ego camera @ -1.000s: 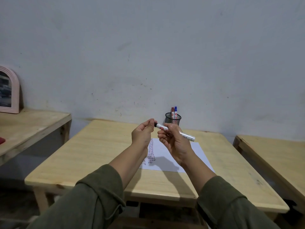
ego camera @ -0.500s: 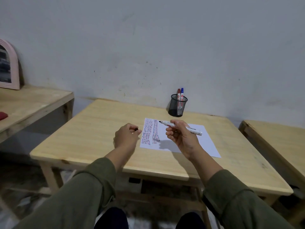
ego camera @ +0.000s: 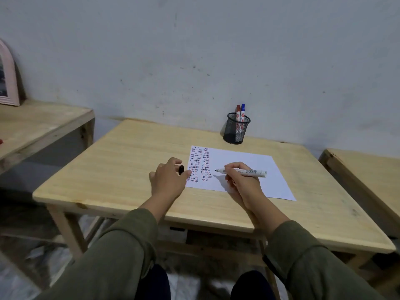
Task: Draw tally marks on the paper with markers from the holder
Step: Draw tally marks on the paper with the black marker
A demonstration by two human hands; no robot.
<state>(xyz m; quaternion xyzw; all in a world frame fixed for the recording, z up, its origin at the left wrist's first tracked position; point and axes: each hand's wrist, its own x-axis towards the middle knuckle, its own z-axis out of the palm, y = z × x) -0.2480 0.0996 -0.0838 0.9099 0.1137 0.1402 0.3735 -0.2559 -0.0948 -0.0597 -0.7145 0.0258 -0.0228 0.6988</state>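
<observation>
Two hands were seen over a pale wooden table (ego camera: 121, 169); the right hand (ego camera: 242, 180) was closed around a white marker (ego camera: 244, 171), which was pinched between the thumb and the fingers (ego camera: 232, 166) near its writing end, so that the black tip (ego camera: 216, 170) projected to the left of the grip and the longer part of the barrel ran out to the right, past the knuckles; the tip was held just above or at the blank part of the paper (ego camera: 255, 163), and contact could not be judged; a barcode label (ego camera: 252, 171) was visible on the barrel, but its print was too small to be read; the left hand (ego camera: 167, 180) was curled beside the left edge of the sheet, and a black cap (ego camera: 181, 169) was gripped between its thumb and forefinger; two columns of short red and blue tally marks (ego camera: 199, 164) were drawn down the left part of the sheet, near the left thumb; a black mesh holder (ego camera: 237, 131) was stood at the far edge of the table, beyond the paper, and a red-capped marker (ego camera: 238, 112) and a blue-capped marker (ego camera: 242, 111) were held upright in it, side by side; round logos were borne on their white barrels, but nothing could be read; olive sleeves (ego camera: 121, 256) covered both forearms; a pink frame (ego camera: 8, 83) was leaned against the wall on a second table at the left.
</observation>
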